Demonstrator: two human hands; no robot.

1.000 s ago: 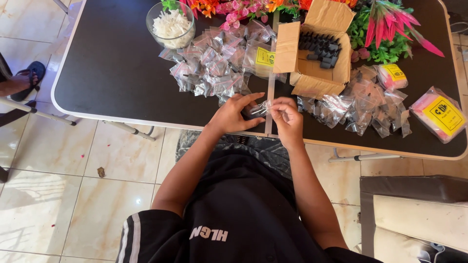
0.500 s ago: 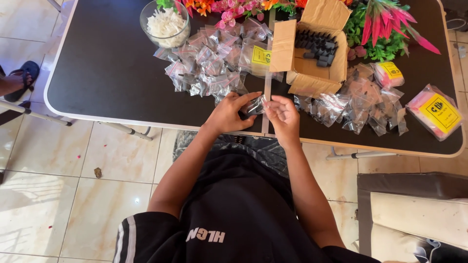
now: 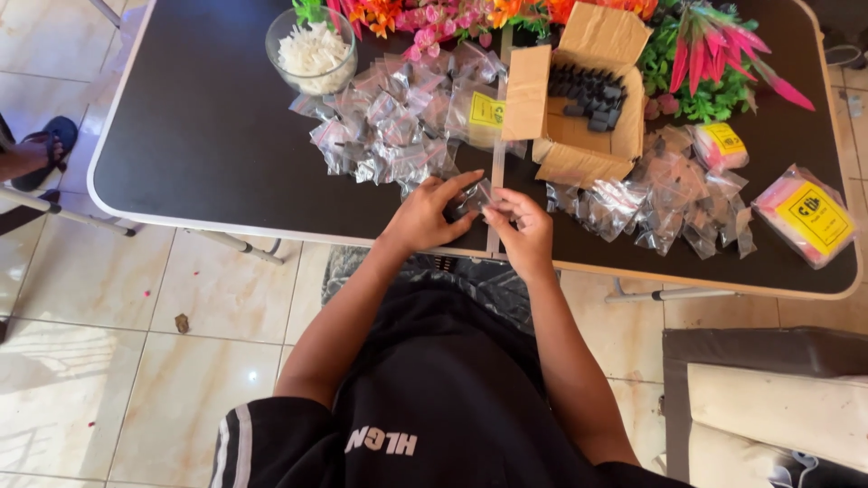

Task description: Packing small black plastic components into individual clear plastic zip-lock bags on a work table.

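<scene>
My left hand (image 3: 427, 215) and my right hand (image 3: 523, 226) meet over the near edge of a black table (image 3: 208, 154). Between their fingertips they pinch a small clear plastic bag with a dark piece inside (image 3: 470, 199). Just behind my left hand lies a heap of filled clear bags (image 3: 398, 126). A second heap of filled bags (image 3: 660, 199) lies to the right of my right hand. An open cardboard box (image 3: 579, 99) with several small black parts inside stands right behind both hands.
A glass bowl of white pieces (image 3: 312, 50) stands at the back left. Artificial flowers (image 3: 714, 50) line the far edge. Pink packets with yellow labels (image 3: 805, 217) lie at the right. Another person's foot in a sandal (image 3: 41, 154) rests on the tiled floor at left.
Both hands stay together on the small bag at the table's edge; the fingers have shifted slightly on it. The view has tilted a little.
</scene>
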